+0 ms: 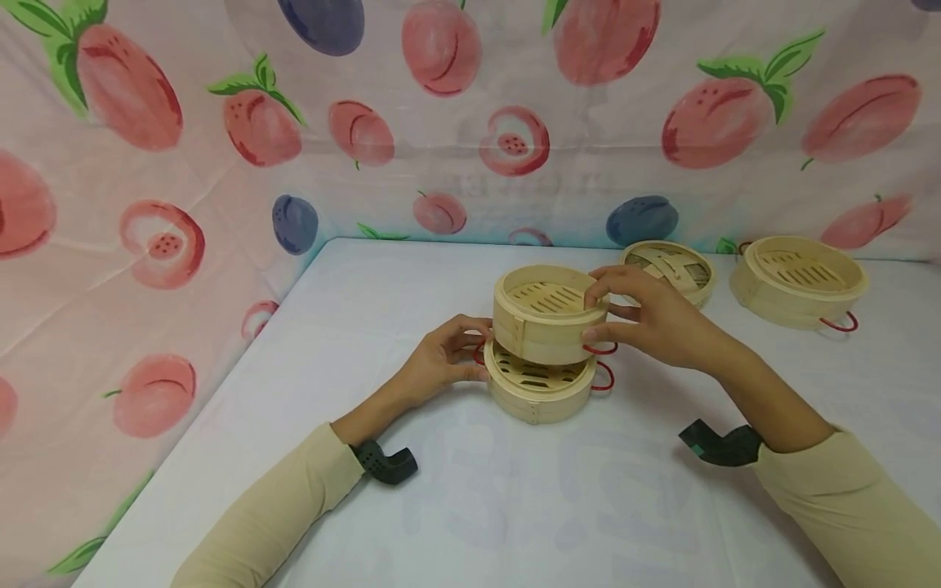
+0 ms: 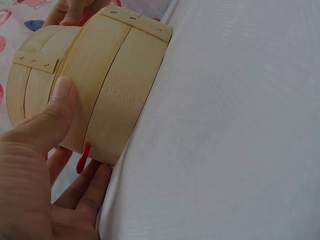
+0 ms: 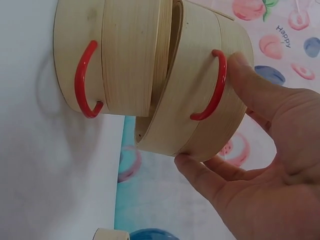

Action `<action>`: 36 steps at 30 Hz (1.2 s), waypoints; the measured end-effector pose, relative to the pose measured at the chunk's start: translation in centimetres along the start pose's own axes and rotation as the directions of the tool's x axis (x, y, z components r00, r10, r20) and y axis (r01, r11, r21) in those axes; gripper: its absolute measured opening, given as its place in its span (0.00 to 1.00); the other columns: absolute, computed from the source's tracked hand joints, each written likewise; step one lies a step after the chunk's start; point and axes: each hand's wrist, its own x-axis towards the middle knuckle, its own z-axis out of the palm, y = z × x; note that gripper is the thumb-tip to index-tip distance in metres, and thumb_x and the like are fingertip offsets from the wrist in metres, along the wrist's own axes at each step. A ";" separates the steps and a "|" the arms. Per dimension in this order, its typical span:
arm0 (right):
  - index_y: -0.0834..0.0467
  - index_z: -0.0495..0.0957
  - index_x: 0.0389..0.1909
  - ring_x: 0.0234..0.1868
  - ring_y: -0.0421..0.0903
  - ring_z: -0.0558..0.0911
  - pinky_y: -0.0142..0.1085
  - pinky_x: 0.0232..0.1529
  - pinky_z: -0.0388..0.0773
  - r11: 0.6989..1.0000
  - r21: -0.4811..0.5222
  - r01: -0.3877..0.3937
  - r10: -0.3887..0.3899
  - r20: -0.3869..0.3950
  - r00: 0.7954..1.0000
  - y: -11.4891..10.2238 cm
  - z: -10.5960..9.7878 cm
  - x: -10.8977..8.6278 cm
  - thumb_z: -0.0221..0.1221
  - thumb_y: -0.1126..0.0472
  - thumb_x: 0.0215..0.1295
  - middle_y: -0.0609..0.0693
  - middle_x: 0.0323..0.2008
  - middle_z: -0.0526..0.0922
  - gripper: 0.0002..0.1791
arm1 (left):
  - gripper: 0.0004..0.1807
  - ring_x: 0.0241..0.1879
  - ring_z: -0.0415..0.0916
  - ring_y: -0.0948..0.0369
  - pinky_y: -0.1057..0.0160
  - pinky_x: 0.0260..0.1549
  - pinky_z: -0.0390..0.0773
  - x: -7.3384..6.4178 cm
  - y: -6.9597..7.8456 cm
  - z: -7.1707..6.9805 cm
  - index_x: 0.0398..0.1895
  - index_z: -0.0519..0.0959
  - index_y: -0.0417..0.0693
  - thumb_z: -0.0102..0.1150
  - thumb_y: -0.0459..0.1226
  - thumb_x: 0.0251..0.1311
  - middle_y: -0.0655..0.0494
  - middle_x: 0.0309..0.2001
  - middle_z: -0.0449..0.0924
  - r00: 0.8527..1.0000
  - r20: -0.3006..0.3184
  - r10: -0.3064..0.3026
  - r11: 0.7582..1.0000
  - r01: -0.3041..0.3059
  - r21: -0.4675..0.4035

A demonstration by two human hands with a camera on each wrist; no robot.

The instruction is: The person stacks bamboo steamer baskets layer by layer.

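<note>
Two small bamboo steamer baskets with red handles are together at mid-table. The upper steamer basket (image 1: 544,341) is tilted, raised at its right side over the lower steamer basket (image 1: 540,408), so the lower one's slatted floor shows through the gap. My right hand (image 1: 654,318) grips the upper basket at its right side, thumb and fingers spread about the wall by the red handle (image 3: 218,87). At the left, my left hand (image 1: 441,363) holds the lower basket, its thumb (image 2: 60,95) against the wall and the other fingers around near that red handle (image 2: 84,159).
Behind my right hand lies a woven bamboo lid (image 1: 680,273). Another steamer basket (image 1: 775,302) with red handles stands at the back right. A white cloth covers the table (image 1: 515,506), and a fruit-print curtain (image 1: 456,163) hangs along the back and left.
</note>
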 end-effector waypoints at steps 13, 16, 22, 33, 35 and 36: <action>0.56 0.77 0.40 0.59 0.56 0.65 0.56 0.54 0.70 1.000 -0.014 -0.015 0.015 0.025 1.000 -0.7 0.0 -0.1 0.71 0.59 0.51 0.57 0.55 0.66 0.17 | 0.39 0.58 0.69 0.46 0.50 0.53 0.73 0.1 0.0 -0.2 0.61 0.59 0.44 0.68 0.20 0.47 0.42 0.62 0.66 1.000 0.009 0.011 0.999 -0.010 -0.044; 0.56 0.77 0.39 0.58 0.56 0.65 0.56 0.54 0.70 1.000 -0.020 -0.023 0.024 0.020 1.000 -0.8 0.0 -0.1 0.72 0.58 0.51 0.57 0.55 0.67 0.17 | 0.46 0.59 0.69 0.45 0.51 0.53 0.73 0.2 0.0 -0.2 0.66 0.53 0.47 0.69 0.21 0.47 0.40 0.62 0.65 1.000 0.009 0.013 0.997 -0.013 -0.076; 0.55 0.78 0.39 0.58 0.55 0.66 0.55 0.54 0.70 0.999 -0.036 -0.034 0.035 0.012 0.999 -1.1 0.1 -0.2 0.73 0.57 0.49 0.56 0.55 0.67 0.18 | 0.59 0.59 0.68 0.42 0.48 0.54 0.72 0.2 0.4 -0.1 0.73 0.43 0.57 0.69 0.19 0.45 0.38 0.64 0.62 1.000 -0.015 0.010 0.998 -0.011 -0.061; 0.54 0.75 0.36 0.55 0.51 0.66 0.52 0.54 0.72 0.997 -0.058 -0.049 0.049 -0.004 0.999 -1.1 0.2 -0.2 0.75 0.55 0.45 0.52 0.50 0.68 0.21 | 0.59 0.61 0.65 0.43 0.41 0.51 0.71 -0.1 4.2 2.0 0.74 0.43 0.48 0.75 0.30 0.44 0.38 0.68 0.56 0.996 0.022 0.087 0.948 -0.090 0.307; 0.54 0.75 0.36 0.54 0.49 0.67 0.51 0.53 0.73 0.998 -0.060 -0.036 0.036 0.001 0.999 -1.0 0.0 -0.3 0.74 0.55 0.45 0.51 0.49 0.68 0.20 | 0.58 0.61 0.66 0.44 0.42 0.50 0.72 -0.1 4.4 2.2 0.75 0.45 0.50 0.75 0.31 0.44 0.40 0.68 0.56 0.997 0.017 0.078 0.943 -0.079 0.323; 0.54 0.75 0.36 0.54 0.49 0.67 0.50 0.53 0.74 0.998 -0.065 -0.024 0.025 0.006 1.000 -0.9 -0.1 -0.3 0.74 0.56 0.46 0.51 0.49 0.69 0.20 | 0.58 0.61 0.66 0.45 0.42 0.50 0.72 -0.1 4.4 2.3 0.75 0.46 0.50 0.75 0.31 0.44 0.42 0.69 0.56 0.997 0.013 0.070 0.943 -0.070 0.325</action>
